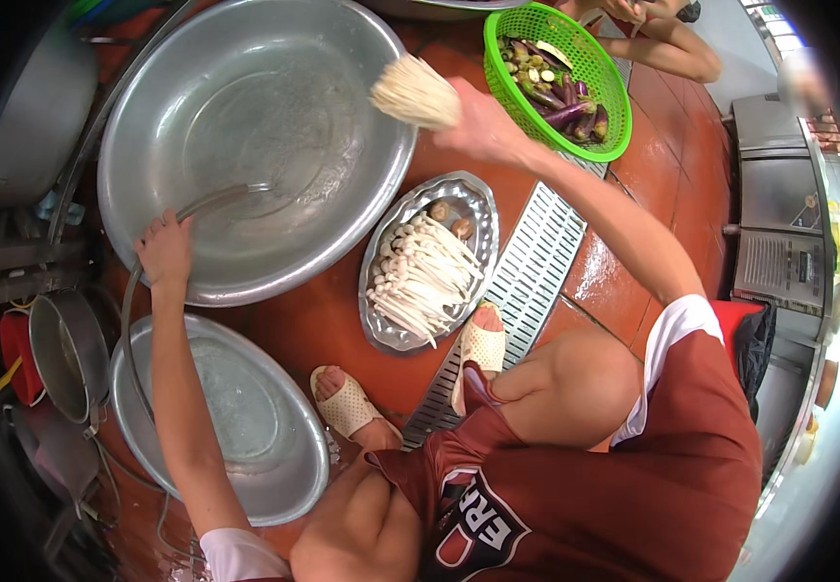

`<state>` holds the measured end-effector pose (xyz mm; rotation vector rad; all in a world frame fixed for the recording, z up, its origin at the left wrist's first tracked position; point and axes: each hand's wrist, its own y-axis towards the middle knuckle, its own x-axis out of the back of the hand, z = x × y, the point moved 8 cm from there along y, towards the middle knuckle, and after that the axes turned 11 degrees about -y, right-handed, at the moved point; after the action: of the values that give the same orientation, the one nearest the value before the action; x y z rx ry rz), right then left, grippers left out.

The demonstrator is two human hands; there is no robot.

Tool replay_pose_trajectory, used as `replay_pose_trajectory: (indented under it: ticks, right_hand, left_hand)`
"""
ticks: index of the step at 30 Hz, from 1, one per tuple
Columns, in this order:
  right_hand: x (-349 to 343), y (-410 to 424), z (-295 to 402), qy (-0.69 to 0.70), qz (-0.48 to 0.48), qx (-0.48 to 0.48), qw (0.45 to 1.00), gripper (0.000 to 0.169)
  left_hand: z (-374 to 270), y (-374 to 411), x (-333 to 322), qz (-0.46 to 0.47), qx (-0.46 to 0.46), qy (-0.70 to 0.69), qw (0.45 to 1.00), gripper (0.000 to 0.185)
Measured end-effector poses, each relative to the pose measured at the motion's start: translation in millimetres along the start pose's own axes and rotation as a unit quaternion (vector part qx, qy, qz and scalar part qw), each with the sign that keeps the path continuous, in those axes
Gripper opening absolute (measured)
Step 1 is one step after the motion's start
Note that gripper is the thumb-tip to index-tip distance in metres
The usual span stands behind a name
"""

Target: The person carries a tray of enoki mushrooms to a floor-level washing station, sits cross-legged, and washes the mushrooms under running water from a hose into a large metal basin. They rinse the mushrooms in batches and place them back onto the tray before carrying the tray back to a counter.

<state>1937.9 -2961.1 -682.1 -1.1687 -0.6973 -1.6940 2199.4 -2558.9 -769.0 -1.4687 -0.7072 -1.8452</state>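
My left hand (pixel 165 247) grips a clear flexible hose (pixel 210 202) at the near-left rim of a large round metal basin (pixel 245 273). The hose's open end points into the basin, whose bottom looks wet. In my right hand (pixel 481 120) is a pale, stiff-bristled scrubbing brush (pixel 416 93), raised by the basin's right rim; its handle is hidden in my fist. Below that hand, an oval metal tray (pixel 489 200) on the floor bears long-stemmed white mushrooms (pixel 423 273) and two brown round mushroom caps (pixel 461 228).
A second metal basin (pixel 238 396) stands beneath my left forearm. Purple eggplants (pixel 569 113) fill part of a green plastic basket (pixel 616 120). Near it, another person's arm (pixel 671 51) shows. A slotted drain grate (pixel 540 244) crosses the wet tiled floor. Metal pots (pixel 67 353) line the left.
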Motion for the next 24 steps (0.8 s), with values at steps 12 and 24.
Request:
replay_pose_trajectory:
  ticks: [12, 24]
  right_hand:
    - [-114, -147, -108, -0.054, -0.049, -0.145, 0.987, 0.063]
    - [-124, -174, -63, -0.190, -0.052, 0.031, 0.980, 0.041]
  left_hand:
    - [-3, -6, -2, 0.070, -0.009, -0.043, 0.997, 0.039]
    - [-5, -13, -3, 0.073, 0.000, -0.048, 0.996, 0.040]
